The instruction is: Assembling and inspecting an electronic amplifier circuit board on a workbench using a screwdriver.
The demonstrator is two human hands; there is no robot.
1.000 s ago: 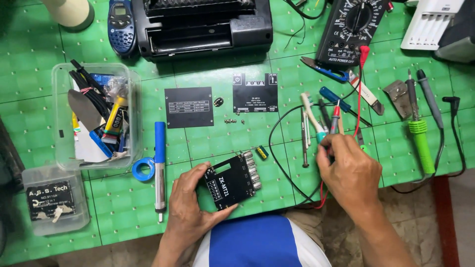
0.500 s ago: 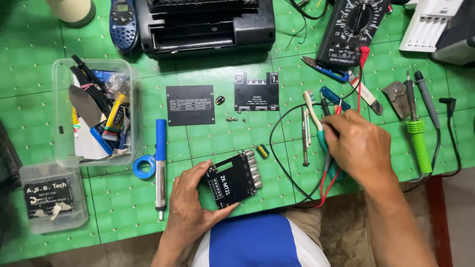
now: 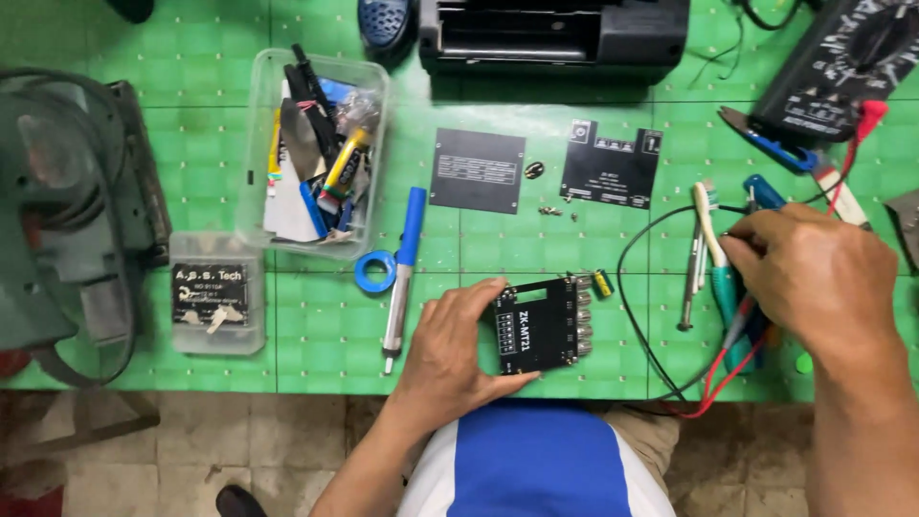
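- Circuit module [image 3: 538, 326], a small black board, sits at the counter's [image 3: 316, 335] near edge, clamped by the left hand [image 3: 458, 347] with thumb under and fingers over.
- Right hand [image 3: 814, 278] closes on the tools [image 3: 713, 258] beside it; its grip is hidden, so I cannot tell what it pinches.
- Loose screws [image 3: 553, 211] (tiny ones) could get swept off.
- Looped probe wires [image 3: 641, 325] might snag the board.
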